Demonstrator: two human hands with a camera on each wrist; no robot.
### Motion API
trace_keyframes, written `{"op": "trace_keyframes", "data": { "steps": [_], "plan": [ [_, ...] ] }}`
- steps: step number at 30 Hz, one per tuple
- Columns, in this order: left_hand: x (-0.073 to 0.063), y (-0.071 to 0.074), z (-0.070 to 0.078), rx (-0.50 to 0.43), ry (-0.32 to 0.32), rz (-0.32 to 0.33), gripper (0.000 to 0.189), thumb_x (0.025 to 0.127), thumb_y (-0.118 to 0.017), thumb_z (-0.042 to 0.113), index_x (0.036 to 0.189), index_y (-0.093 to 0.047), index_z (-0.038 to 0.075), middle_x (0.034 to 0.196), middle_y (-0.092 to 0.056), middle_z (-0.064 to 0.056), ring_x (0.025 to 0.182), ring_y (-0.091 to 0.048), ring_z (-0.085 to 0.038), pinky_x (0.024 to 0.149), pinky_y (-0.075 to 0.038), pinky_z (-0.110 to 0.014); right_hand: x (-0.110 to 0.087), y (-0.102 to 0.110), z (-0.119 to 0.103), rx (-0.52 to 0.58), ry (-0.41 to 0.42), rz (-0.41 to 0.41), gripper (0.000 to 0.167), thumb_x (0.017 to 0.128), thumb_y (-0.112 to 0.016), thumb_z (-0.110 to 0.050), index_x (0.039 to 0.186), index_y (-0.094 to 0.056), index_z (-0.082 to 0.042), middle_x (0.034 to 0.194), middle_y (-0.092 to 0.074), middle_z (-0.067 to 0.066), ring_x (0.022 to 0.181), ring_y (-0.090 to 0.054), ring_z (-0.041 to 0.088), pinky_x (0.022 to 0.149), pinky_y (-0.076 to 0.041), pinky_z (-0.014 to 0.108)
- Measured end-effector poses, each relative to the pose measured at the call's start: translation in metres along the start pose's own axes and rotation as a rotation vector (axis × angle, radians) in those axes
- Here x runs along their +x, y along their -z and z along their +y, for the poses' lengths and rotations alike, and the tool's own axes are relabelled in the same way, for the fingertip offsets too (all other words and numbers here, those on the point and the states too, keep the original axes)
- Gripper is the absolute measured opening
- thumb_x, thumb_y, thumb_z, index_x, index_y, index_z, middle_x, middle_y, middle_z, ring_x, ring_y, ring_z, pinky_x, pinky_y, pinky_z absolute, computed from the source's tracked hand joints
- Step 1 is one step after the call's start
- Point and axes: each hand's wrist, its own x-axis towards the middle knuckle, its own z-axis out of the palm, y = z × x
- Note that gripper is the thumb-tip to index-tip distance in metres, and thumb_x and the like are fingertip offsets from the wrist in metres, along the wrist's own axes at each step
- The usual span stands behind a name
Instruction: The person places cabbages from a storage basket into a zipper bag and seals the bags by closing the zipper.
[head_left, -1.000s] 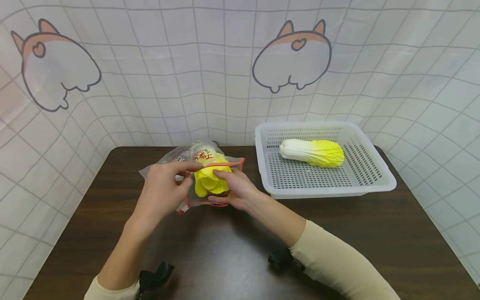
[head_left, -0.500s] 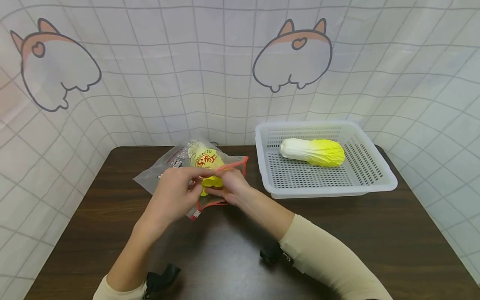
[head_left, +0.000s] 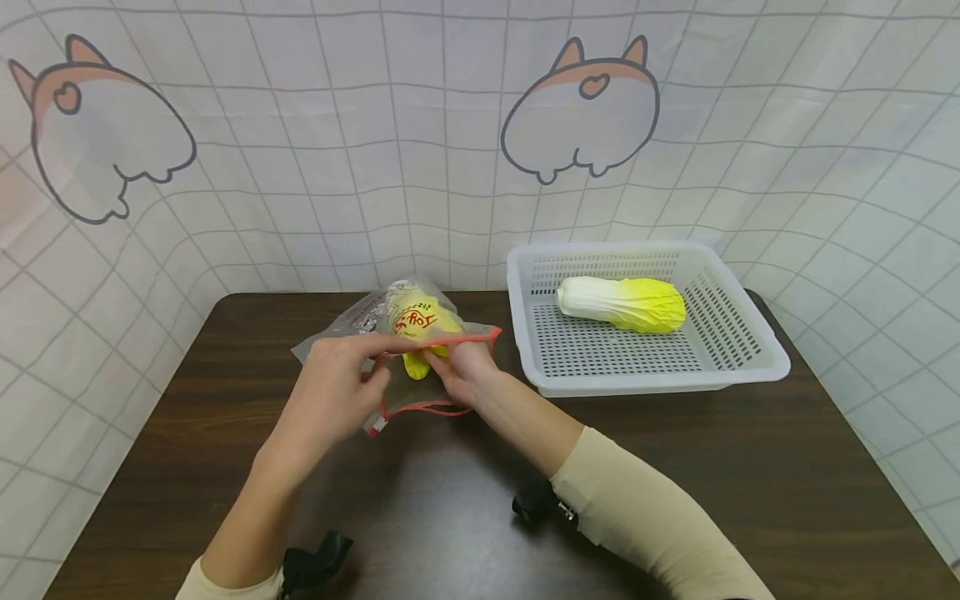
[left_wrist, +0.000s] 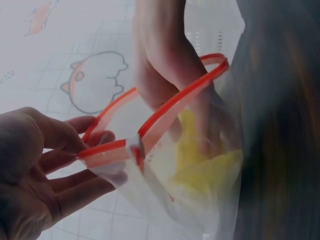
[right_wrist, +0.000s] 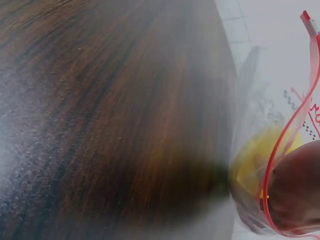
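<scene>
A clear zip bag (head_left: 352,321) with a red-edged mouth and red printing stands over the left middle of the table. Inside it is a toy napa cabbage (head_left: 426,321), its yellow leafy end toward the mouth. My left hand (head_left: 341,379) pinches the bag's red rim near the white slider (left_wrist: 134,145), as the left wrist view shows. Through the mouth reaches my right hand (head_left: 468,371), its thumb and fingers about the cabbage's yellow end; the fingertips are partly hidden by plastic. The right wrist view shows the yellow leaves (right_wrist: 250,160) beside that hand.
A white perforated basket (head_left: 663,385) stands at the back right with a second toy napa cabbage (head_left: 622,304) lying in it. Behind the dark wooden table (head_left: 675,467) hangs a white gridded curtain (head_left: 420,167).
My right hand has pushed deeper into the bag with the cabbage, so less yellow shows at the mouth. The left hand keeps its pinch on the rim; the bag has shifted slightly.
</scene>
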Motion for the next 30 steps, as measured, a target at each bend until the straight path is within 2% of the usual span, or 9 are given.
{"op": "trace_keyframes", "data": {
  "steps": [7,11,14,17,19,22,25,30],
  "plan": [
    [-0.004,-0.002,-0.004,0.064,0.01,0.084,0.04,0.086,-0.059,-0.006,0.11,-0.082,0.017,0.075,-0.065,0.003,0.051,-0.033,-0.008,0.047,-0.027,-0.027,-0.003,-0.002,-0.002,0.027,-0.05,0.001,0.049,0.105,-0.049,0.005,0.152,-0.042,-0.002,0.153,-0.044,0.02,0.137,-0.049,0.036,0.118,-0.041,0.052],
    [-0.009,-0.008,-0.007,0.101,0.002,0.129,0.038,0.084,-0.064,-0.004,0.11,-0.08,0.018,0.091,-0.071,0.003,0.059,-0.046,-0.012,0.05,-0.036,-0.029,-0.002,-0.002,-0.002,0.01,-0.041,-0.025,0.047,0.105,-0.047,0.006,0.151,-0.044,-0.002,0.152,-0.047,0.021,0.136,-0.05,0.037,0.117,-0.042,0.052],
    [-0.014,-0.015,-0.009,0.115,0.012,0.128,0.038,0.084,-0.066,-0.002,0.114,-0.078,0.017,0.104,-0.073,-0.001,0.065,-0.058,-0.015,0.053,-0.043,-0.032,-0.001,-0.001,-0.003,0.012,-0.018,-0.021,0.048,0.104,-0.047,0.007,0.151,-0.045,-0.004,0.152,-0.047,0.02,0.139,-0.049,0.037,0.117,-0.042,0.052],
    [-0.019,-0.02,-0.01,0.135,0.055,0.113,0.038,0.083,-0.069,0.002,0.118,-0.076,0.016,0.109,-0.072,-0.004,0.073,-0.067,-0.02,0.055,-0.047,-0.036,-0.001,0.0,-0.003,0.024,0.005,-0.007,0.048,0.104,-0.046,0.007,0.151,-0.045,-0.003,0.153,-0.047,0.019,0.142,-0.048,0.036,0.117,-0.041,0.052],
    [-0.021,-0.021,-0.011,0.152,0.092,0.098,0.039,0.082,-0.072,0.004,0.119,-0.075,0.016,0.11,-0.072,-0.004,0.078,-0.069,-0.021,0.055,-0.048,-0.038,0.0,0.0,-0.002,0.036,0.014,-0.004,0.048,0.104,-0.045,0.007,0.151,-0.045,0.0,0.154,-0.047,0.02,0.143,-0.047,0.036,0.118,-0.04,0.052],
    [-0.024,-0.02,-0.011,0.178,0.131,0.065,0.041,0.079,-0.076,0.006,0.119,-0.075,0.017,0.108,-0.072,-0.003,0.074,-0.064,-0.021,0.051,-0.045,-0.036,0.0,0.0,-0.001,0.049,0.017,-0.008,0.046,0.105,-0.044,0.005,0.151,-0.044,0.002,0.154,-0.047,0.02,0.144,-0.046,0.036,0.119,-0.039,0.053],
    [-0.026,-0.019,-0.011,0.188,0.135,0.045,0.042,0.077,-0.076,0.005,0.118,-0.074,0.018,0.106,-0.073,-0.002,0.072,-0.063,-0.019,0.05,-0.044,-0.035,0.0,-0.001,-0.001,0.059,0.012,-0.006,0.046,0.105,-0.045,0.004,0.151,-0.044,0.002,0.155,-0.047,0.021,0.145,-0.045,0.037,0.119,-0.038,0.054],
    [-0.028,-0.018,-0.011,0.163,0.143,0.068,0.037,0.081,-0.068,0.003,0.114,-0.075,0.018,0.101,-0.077,0.0,0.076,-0.074,-0.019,0.052,-0.049,-0.037,-0.003,-0.002,-0.001,0.03,0.023,0.01,0.046,0.106,-0.046,0.002,0.152,-0.043,0.0,0.155,-0.047,0.02,0.145,-0.046,0.036,0.119,-0.038,0.055]
  ]
}}
